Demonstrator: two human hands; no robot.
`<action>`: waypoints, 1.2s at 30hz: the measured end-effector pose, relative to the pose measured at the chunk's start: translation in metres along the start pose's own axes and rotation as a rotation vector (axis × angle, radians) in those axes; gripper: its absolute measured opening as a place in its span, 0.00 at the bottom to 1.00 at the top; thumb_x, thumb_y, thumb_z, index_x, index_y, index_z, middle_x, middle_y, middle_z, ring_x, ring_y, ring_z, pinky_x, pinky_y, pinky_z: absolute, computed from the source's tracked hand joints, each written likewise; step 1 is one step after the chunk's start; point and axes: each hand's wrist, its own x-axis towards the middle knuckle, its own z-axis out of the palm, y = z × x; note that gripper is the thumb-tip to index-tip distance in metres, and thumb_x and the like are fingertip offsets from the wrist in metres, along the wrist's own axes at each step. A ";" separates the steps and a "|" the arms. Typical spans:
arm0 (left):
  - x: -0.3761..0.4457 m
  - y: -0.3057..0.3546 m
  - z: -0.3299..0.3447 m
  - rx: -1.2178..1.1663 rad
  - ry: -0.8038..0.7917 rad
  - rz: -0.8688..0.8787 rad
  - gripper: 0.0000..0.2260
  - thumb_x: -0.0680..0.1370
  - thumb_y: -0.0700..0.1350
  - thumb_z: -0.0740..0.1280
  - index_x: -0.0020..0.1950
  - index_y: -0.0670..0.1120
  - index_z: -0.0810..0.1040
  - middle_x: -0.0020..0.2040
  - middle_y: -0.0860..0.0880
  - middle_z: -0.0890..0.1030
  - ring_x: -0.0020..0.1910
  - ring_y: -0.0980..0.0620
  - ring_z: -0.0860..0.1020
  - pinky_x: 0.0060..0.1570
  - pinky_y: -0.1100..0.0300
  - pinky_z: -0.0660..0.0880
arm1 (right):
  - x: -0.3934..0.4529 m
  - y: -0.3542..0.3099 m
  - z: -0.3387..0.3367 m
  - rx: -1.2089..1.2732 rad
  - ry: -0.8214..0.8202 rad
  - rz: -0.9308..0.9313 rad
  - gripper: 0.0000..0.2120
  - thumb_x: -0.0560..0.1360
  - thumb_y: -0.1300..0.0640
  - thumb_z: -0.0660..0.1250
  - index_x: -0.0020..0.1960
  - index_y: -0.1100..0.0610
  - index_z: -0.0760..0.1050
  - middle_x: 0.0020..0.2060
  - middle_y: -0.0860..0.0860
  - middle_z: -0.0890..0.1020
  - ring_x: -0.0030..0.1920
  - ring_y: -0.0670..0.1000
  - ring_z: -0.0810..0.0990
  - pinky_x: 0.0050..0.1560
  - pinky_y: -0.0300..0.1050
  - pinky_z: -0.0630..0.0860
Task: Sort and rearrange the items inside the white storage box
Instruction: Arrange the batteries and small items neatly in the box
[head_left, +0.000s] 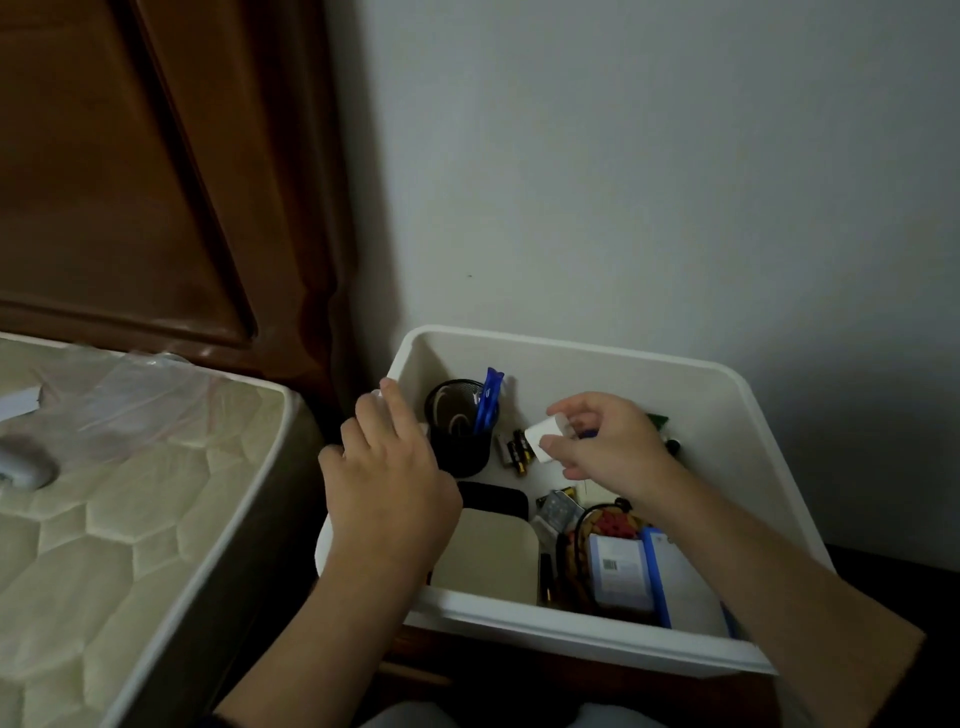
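Storage box (571, 353): white, open-top, set betw. mattress (130, 493) and wall, on a dark wooden surface.

Left hand (384, 483): rests on box's left rim, fingers extended fwd over the edge, fairly straight. Appears to steady the box; whether anything is under the fingertips cannot be told.

Right hand (608, 447): inside box, mid-rear zone. Thumb and forefinger pinch a small white block (540, 439) (poss. a charger/adapter; type unclear). Remaining fingers loosely curled. Block is held above the box floor, projecting left from the fingertips, toward the batteries (517, 449).

Contents:
- Black mesh pen cup (460, 431), upright, rear-left, blue pens (488, 400) inside.
- Batteries loose on floor, just right of cup, directly beside/below the held block.
- Cream flat lid or case (488, 556), front-left; dark flat item (493, 499) partly under it.
- Mixed clutter front-right: blue-edged packet (623, 571), cable, small packs.
- Green object (657, 418) behind right hand, mostly hidden.

Key relation: block is already in the right hand's grip; open floor lies betw. the batteries and the front clutter, below and slightly fwd of the fingers. Right hand is the nearer one for any placement there. Est. stage: mid-sort, item in hand, not yet set down.
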 end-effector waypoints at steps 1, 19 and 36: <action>0.000 0.000 0.000 -0.007 0.020 0.025 0.35 0.80 0.53 0.61 0.83 0.39 0.56 0.74 0.39 0.67 0.69 0.40 0.72 0.66 0.44 0.71 | -0.004 0.002 -0.004 -0.032 -0.005 -0.019 0.15 0.74 0.62 0.78 0.58 0.51 0.82 0.51 0.50 0.85 0.49 0.52 0.86 0.43 0.47 0.87; 0.049 0.070 0.031 0.078 -0.982 0.580 0.38 0.80 0.64 0.67 0.83 0.49 0.54 0.80 0.43 0.58 0.78 0.39 0.61 0.71 0.45 0.68 | -0.042 0.025 -0.037 -0.382 -0.436 0.003 0.15 0.70 0.57 0.80 0.52 0.43 0.82 0.44 0.38 0.85 0.42 0.38 0.86 0.37 0.36 0.82; 0.054 0.067 0.045 0.222 -1.019 0.673 0.33 0.77 0.65 0.71 0.77 0.65 0.59 0.76 0.45 0.63 0.76 0.40 0.60 0.70 0.42 0.69 | -0.060 0.019 0.001 -0.735 -0.681 -0.021 0.09 0.74 0.50 0.78 0.52 0.45 0.84 0.43 0.41 0.86 0.42 0.39 0.84 0.45 0.36 0.82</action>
